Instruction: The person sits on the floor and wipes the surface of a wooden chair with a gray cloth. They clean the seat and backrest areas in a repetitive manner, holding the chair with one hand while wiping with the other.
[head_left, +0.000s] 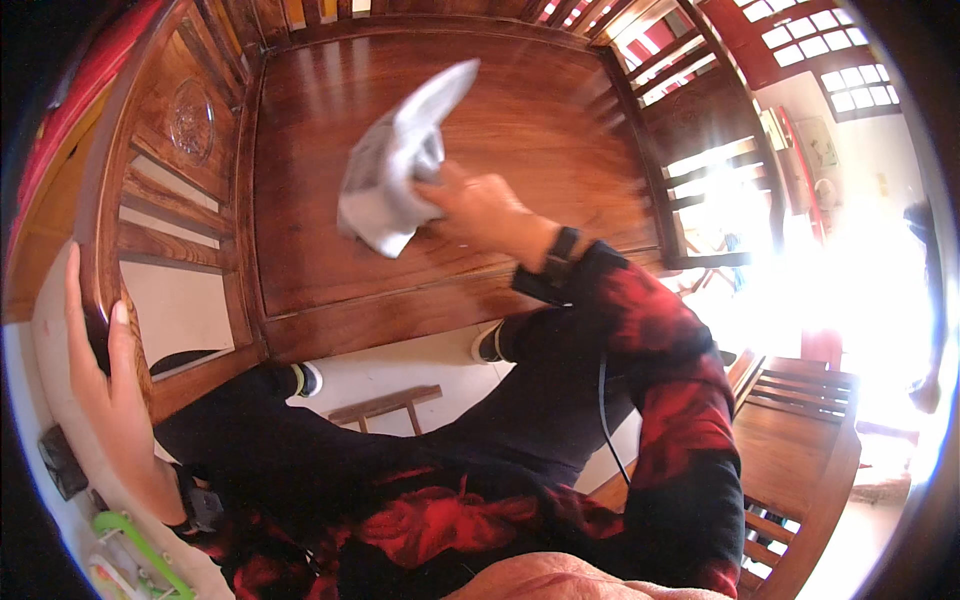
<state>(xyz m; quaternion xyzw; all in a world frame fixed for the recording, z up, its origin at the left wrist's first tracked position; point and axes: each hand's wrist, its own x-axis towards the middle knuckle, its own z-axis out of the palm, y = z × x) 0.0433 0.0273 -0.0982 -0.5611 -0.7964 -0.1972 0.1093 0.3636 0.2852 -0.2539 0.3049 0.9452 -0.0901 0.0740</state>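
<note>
A grey-white cloth (390, 176), blurred and partly lifted, is gripped by my right hand (480, 206) above the polished wooden seat (525, 135) of a large armchair or bench. Whether the cloth's lower part touches the seat cannot be told. At the far left, my left hand (112, 375) grips the front end of the wooden armrest (101, 277), thumb on one side and fingers on the other. Below that armrest are slats and a carved round panel (193, 120).
The slatted right side (675, 112) of the seat stands beyond my right arm. A second wooden chair (787, 450) is at the lower right. A small wooden frame (386, 405) lies between my legs, and a green-framed object (142, 551) stands at the lower left. Glare hides much of the right.
</note>
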